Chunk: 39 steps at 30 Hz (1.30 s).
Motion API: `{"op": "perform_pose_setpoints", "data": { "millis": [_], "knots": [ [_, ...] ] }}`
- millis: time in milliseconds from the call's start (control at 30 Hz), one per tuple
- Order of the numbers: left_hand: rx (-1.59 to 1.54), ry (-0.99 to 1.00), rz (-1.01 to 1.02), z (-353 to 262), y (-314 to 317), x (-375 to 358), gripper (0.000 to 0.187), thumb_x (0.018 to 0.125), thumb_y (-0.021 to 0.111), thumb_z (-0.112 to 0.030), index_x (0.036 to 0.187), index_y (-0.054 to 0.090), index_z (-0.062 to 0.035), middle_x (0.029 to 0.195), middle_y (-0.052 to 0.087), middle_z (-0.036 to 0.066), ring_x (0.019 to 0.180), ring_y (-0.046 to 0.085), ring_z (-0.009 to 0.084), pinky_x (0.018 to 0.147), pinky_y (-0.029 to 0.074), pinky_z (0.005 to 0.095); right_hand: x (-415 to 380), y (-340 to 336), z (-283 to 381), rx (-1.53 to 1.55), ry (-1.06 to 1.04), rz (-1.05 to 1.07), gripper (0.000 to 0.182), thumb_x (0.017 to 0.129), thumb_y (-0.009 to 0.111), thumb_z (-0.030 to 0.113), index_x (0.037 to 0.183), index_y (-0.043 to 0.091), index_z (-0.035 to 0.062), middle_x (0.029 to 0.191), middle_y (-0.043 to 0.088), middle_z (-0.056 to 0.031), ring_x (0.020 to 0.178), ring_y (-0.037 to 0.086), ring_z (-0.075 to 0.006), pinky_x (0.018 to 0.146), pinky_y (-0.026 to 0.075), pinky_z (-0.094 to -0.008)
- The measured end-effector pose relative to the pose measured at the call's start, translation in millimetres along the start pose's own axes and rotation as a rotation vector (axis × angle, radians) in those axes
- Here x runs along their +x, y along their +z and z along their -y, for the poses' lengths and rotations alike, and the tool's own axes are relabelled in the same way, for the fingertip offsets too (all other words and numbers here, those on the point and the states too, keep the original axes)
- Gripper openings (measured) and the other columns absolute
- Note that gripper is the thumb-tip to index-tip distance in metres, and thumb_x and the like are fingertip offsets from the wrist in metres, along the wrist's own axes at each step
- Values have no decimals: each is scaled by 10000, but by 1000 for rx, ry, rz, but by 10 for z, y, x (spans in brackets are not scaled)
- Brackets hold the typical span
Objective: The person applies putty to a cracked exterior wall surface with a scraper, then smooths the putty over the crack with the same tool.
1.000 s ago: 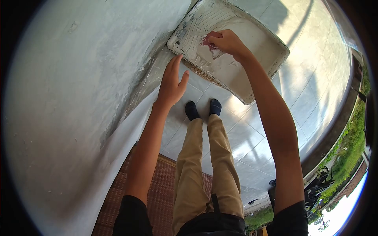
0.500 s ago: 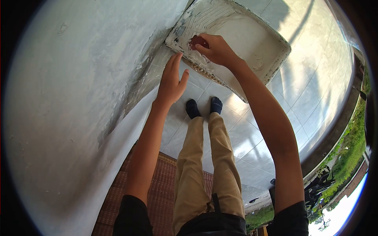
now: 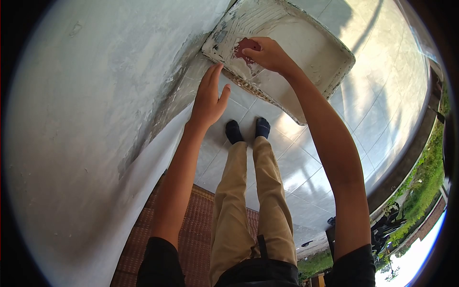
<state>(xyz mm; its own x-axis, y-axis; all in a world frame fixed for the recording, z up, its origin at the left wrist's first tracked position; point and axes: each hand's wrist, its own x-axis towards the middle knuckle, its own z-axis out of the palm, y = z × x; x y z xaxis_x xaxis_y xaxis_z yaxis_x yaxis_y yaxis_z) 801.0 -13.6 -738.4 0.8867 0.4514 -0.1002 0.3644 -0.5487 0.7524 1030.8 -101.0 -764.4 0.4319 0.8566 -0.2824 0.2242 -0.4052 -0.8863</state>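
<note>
My right hand point(image 3: 270, 55) pinches a flat reddish-brown putty spreader point(image 3: 245, 52), its lower edge smeared with white paste. The spreader lies over the ridged left end of a paint tray point(image 3: 351, 60), which holds thick white filler point(image 3: 299, 43). Fingers together and thumb apart, my left hand point(image 3: 210, 95) is open and holds nothing. Its fingertips overlap the tray's near left edge in this view.
A grey-white wall point(image 3: 95, 119) with rough patches rises on the left. Pale tiles point(image 3: 296, 167) cover the floor, and a woven reddish mat point(image 3: 196, 229) lies beside my legs. Grass point(image 3: 423, 191) borders the floor at far right.
My right hand has shifted slightly right and turned the spreader, so more of its flat face and the paste on its edge show. The left hand stays almost still.
</note>
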Motion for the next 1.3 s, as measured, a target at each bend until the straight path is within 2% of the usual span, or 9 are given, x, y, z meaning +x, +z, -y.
{"op": "perform_pose_setpoints", "data": {
  "millis": [367, 467, 667, 733, 867, 933, 1133, 1167, 1300],
  "knots": [
    [-18, 8, -10, 0, 10, 0, 564, 968, 566, -104, 1494, 373, -32, 1527, 402, 187, 1428, 372, 347, 1175, 305, 427, -31, -16, 242, -52, 227, -1, 306, 767, 735, 337, 897, 774, 62, 798, 746, -94, 773, 708, -230, 733, 548, -352],
    [-25, 8, -9, 4, -1, 8, 565, 966, 562, -96, 1494, 372, -30, 1525, 404, 190, 1426, 374, 350, 1176, 303, 428, -16, -44, 230, -28, 321, 38, 302, 811, 701, 283, 934, 768, 14, 823, 732, -74, 728, 659, -158, 672, 507, -309],
    [-37, -6, -9, 27, -32, 14, 561, 963, 548, -79, 1493, 370, -25, 1515, 417, 198, 1420, 385, 351, 1176, 302, 433, 43, -174, 346, 254, 533, 152, 240, 828, 691, 277, 905, 788, 71, 776, 701, 2, 682, 571, -99, 585, 420, -272],
    [-64, -16, -30, 16, -52, 19, 559, 964, 545, -77, 1492, 370, -20, 1512, 422, 198, 1417, 390, 348, 1176, 300, 431, 42, -263, 370, 372, 595, 152, 254, 846, 678, 288, 950, 785, 83, 854, 712, 5, 749, 581, -89, 609, 430, -263],
    [-76, -16, -40, -63, -131, 26, 557, 965, 543, -74, 1491, 370, -18, 1507, 427, 197, 1414, 396, 346, 1175, 300, 426, -16, -394, 423, 520, 586, 56, 234, 820, 700, 251, 946, 773, 68, 911, 724, -10, 789, 601, -95, 641, 462, -260],
    [-101, -10, -58, -141, -203, 32, 552, 968, 538, -72, 1492, 371, -17, 1501, 433, 199, 1409, 404, 342, 1174, 300, 422, -99, -453, 511, 715, 561, 30, 270, 854, 704, 250, 1031, 743, 51, 1024, 718, -16, 869, 630, -113, 733, 495, -268],
    [-111, 61, -142, -704, -673, 9, 534, 984, 530, -106, 1487, 381, -11, 1492, 441, 207, 1405, 411, 337, 1170, 301, 426, -452, -656, 1119, 1118, 451, -110, 314, 931, 638, 178, 1212, 672, 42, 1160, 691, -36, 1017, 636, -149, 894, 518, -312],
    [-105, 69, -138, -845, -802, -4, 556, 972, 533, -112, 1489, 362, 2, 1496, 420, 228, 1403, 400, 374, 1169, 313, 441, -523, -681, 1225, 1197, 409, -109, 288, 935, 643, 211, 1188, 678, 77, 1092, 691, 14, 971, 624, -101, 827, 515, -267],
    [-81, 179, -252, -1544, -1380, -91, 544, 980, 531, -119, 1484, 371, 9, 1490, 434, 227, 1401, 408, 368, 1165, 317, 444, -815, -922, 1809, 1285, 300, -136, 273, 948, 624, 207, 1192, 669, 93, 1066, 681, 26, 939, 623, -110, 809, 528, -277]
  ]
}}
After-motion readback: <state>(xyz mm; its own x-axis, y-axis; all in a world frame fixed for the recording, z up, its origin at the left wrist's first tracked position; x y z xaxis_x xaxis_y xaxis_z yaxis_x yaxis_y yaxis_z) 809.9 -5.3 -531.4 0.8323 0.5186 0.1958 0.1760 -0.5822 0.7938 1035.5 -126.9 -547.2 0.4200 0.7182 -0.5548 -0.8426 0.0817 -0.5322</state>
